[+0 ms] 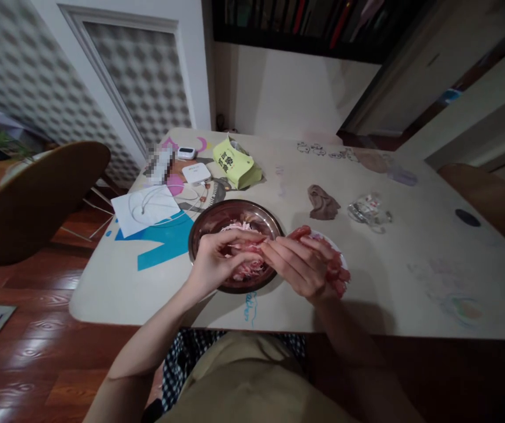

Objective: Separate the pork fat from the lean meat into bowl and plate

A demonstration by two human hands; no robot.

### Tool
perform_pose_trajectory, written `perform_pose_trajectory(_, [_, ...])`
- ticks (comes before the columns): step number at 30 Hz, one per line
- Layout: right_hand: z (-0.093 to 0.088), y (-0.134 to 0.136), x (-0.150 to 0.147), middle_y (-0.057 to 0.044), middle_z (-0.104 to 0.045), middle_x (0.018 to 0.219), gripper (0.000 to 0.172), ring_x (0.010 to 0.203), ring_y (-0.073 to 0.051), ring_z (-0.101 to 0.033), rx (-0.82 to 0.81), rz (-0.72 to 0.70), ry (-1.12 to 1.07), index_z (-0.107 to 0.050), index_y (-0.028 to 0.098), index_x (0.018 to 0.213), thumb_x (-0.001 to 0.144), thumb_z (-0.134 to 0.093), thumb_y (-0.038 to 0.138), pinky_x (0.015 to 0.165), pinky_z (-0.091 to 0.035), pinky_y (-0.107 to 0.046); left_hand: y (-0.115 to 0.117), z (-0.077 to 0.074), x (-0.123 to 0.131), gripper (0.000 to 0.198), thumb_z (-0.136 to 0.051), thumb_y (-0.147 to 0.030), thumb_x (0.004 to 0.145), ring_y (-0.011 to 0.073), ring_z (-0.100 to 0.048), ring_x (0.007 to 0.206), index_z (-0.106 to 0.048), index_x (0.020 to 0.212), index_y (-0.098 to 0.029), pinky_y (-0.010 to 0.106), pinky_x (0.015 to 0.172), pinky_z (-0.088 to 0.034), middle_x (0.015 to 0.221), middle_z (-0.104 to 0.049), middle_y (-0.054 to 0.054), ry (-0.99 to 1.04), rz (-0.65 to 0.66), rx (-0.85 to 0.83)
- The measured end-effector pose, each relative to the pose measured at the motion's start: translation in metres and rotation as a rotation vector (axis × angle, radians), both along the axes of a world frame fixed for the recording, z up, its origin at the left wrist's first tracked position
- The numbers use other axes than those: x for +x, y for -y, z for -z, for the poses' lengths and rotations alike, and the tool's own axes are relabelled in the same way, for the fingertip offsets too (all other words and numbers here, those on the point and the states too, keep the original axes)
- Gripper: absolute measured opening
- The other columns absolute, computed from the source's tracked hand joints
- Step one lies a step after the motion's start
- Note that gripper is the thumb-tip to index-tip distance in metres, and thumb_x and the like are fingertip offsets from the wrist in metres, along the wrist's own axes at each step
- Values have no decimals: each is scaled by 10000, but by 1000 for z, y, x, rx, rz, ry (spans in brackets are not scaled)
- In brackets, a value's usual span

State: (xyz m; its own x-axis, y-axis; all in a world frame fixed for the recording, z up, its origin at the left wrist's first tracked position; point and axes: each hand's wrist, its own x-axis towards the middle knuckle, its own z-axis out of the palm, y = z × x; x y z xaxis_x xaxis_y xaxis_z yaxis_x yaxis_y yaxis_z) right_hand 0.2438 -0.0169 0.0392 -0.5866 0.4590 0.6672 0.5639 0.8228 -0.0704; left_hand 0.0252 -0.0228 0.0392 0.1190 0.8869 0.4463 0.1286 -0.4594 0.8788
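Observation:
A round steel bowl (206, 223) with raw pink meat and pale strips in it stands near the table's front edge. Over the bowl, my left hand (212, 258) pinches a small piece of raw meat (252, 247) between thumb and fingers. My right hand (298, 262) meets it from the right, its fingertips closed on the other end of the same piece. Beside the bowl on the right, partly hidden by my right hand, is a white plate (344, 260) heaped with red raw meat (337, 275).
Behind the bowl lie a yellow-green snack bag (238, 164), a white box-shaped device (196, 173) and a cable on white paper (144, 208). A brown cloth (323, 202) and crumpled clear plastic (369, 210) are at the right. A wooden chair (40, 200) stands left of the table (411, 247).

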Motion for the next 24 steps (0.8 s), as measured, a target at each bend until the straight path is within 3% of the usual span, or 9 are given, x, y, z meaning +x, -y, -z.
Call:
perform_pose_trajectory(4, [3,0,-2,77,-773,1195,439,1047,-120,-746,90,-12,65,-577,398,1395,1001,-614,210,868,-558,-286,2,0,-1,255,-847,-378,791,220,-792,843,-786,933,-175,300,788,-663,923,-815,96,-9,-40,13])
perform_pose_trajectory(8, [4,-4,-1,73,-773,1194,443,1059,-128,-745,35,-31,96,-583,397,1387,987,-641,217,882,-575,-287,0,4,-5,195,-806,-334,842,200,-788,853,-785,983,-202,296,829,-650,931,-814,70,-123,-21,32])
perform_pose_trajectory(13, [3,-8,0,75,-781,1162,321,1056,-144,-751,50,-20,166,-655,395,1270,988,-638,243,876,-585,-307,-3,6,-12,169,-759,-264,888,170,-784,869,-767,1050,-217,256,853,-625,977,-812,47,-249,35,124])
perform_pose_trajectory(20, [15,-21,-10,85,-801,989,199,948,-133,-757,180,14,54,-716,351,1042,1018,-560,229,854,-555,-340,-6,4,-8,180,-674,-162,930,164,-778,934,-723,1101,-191,234,850,-608,1039,-803,51,-375,25,189])
perform_pose_trajectory(24, [18,-27,-13,55,-798,952,140,967,-141,-734,303,19,-24,-710,303,984,968,-636,185,909,-497,-352,-9,8,-1,200,-631,-132,944,178,-777,919,-691,1130,-175,248,812,-611,1054,-795,76,-481,-37,282])
